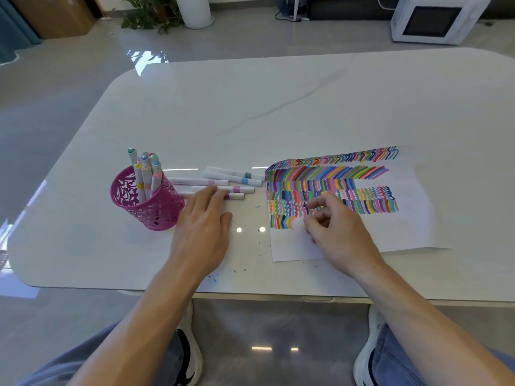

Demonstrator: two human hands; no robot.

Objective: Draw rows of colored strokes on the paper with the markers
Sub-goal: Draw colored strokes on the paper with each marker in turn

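A white paper [404,218] lies on the right of the table, filled with several rows of colored strokes [334,174]. Several loose white markers [234,176] lie side by side just left of the paper. My left hand [203,221] lies flat on the table with straight fingers, its fingertips touching the nearest loose markers. My right hand [337,227] rests on the lower left part of the paper with loosely curled fingers; I see no marker in it. It hides some of the lower strokes.
A pink perforated cup [145,201] holding several markers [145,168] stands left of my left hand. The white table [250,107] has small ink spots [214,278] near its front edge. A microwave [434,19] and a white plant pot [195,9] sit on the floor beyond.
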